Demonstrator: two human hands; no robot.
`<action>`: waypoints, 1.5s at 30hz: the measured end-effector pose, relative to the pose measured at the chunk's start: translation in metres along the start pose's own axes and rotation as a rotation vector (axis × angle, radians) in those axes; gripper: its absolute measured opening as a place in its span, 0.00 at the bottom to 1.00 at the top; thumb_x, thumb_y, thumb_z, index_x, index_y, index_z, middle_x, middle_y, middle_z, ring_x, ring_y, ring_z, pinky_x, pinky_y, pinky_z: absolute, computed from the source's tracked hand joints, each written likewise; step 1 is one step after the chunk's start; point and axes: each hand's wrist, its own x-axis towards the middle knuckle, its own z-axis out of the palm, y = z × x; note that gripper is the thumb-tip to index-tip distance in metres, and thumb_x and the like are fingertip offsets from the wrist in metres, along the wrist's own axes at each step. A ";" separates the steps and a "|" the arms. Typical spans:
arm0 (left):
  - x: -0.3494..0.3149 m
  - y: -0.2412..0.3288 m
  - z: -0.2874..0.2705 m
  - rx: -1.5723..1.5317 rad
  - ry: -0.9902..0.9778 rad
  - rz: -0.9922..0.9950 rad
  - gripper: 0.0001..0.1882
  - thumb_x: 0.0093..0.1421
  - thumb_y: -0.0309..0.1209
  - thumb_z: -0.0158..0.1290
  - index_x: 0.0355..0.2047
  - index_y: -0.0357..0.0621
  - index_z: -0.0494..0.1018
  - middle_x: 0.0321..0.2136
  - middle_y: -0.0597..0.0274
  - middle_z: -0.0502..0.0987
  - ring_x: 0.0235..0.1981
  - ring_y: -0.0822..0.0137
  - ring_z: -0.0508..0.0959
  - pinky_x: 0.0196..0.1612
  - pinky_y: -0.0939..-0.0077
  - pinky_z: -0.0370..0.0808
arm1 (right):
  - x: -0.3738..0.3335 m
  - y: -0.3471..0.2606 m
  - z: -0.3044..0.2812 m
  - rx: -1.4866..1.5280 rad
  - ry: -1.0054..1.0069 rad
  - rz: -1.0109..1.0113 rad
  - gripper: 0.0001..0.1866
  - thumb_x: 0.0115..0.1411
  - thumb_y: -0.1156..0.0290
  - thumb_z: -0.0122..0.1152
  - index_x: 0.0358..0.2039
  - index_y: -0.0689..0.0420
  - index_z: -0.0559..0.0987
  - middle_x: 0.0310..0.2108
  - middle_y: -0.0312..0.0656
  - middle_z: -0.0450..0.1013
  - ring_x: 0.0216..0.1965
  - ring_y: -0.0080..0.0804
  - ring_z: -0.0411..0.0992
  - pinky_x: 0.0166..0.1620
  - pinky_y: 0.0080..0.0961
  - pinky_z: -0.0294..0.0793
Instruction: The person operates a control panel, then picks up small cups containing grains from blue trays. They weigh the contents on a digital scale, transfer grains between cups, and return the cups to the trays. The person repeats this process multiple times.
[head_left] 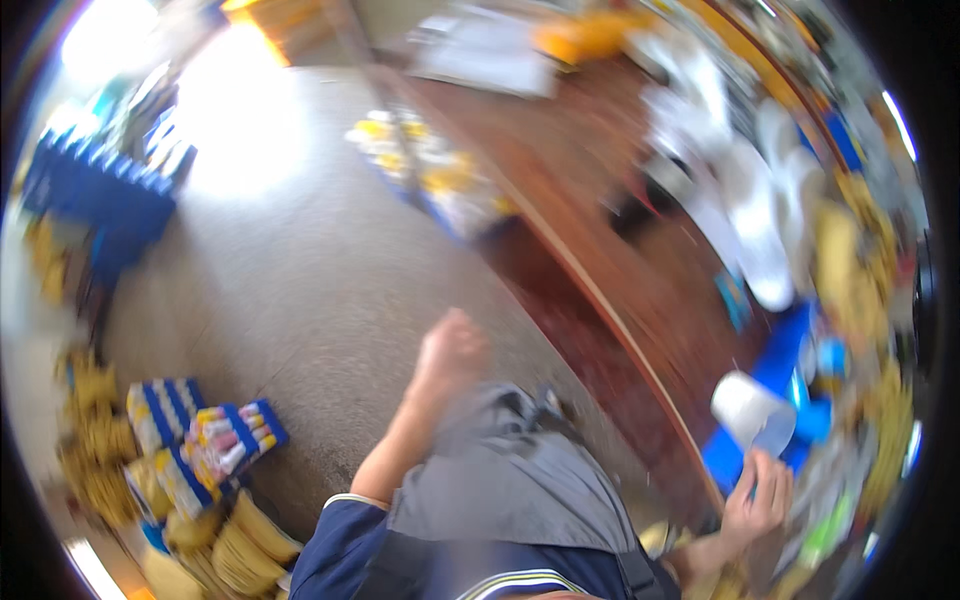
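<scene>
Right hand at lower right of frame, by the near end of the brown table. Fingers bent, tips at the lower rim of a white cylinder. Thumb and forefinger look drawn in toward that rim; blur hides whether they pinch it or merely touch, so cannot tell.

Left hand near mid-frame, over the grey floor, well apart from the table. Badly smeared; fingers seem loosely curled, nothing visible in them, spread or pressed together cannot be told.

White cylinder: lower right of frame, tilted, open end toward the hand, in front of a flat blue piece. Hollow, with a paler bluish inside; roll or cup, unclear. Bright-blue pieces just beside it on the right.

Handling, by judgement: light for its bulk, wall fairly stiff, smooth enough to slip or roll if nudged. Not obviously fragile, though a thin rim could buckle under a hard squeeze. Best hold: thumb inside the open end, fingers outside the wall, or a full wrap round the middle.

Farther up the table, upper right: long white pieces heaped, a small dark object to their left. Lower left, beyond the grey apron: tan bundles piled together.
</scene>
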 end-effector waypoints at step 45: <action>0.282 1.821 -0.081 -0.612 -0.199 0.782 0.21 0.74 0.43 0.37 0.24 0.51 0.62 0.15 0.71 0.58 0.14 0.75 0.59 0.15 0.81 0.55 | 1.302 -1.330 0.993 0.619 -0.754 -0.323 0.06 0.53 0.66 0.68 0.31 0.52 0.84 0.29 0.42 0.81 0.32 0.40 0.81 0.36 0.33 0.78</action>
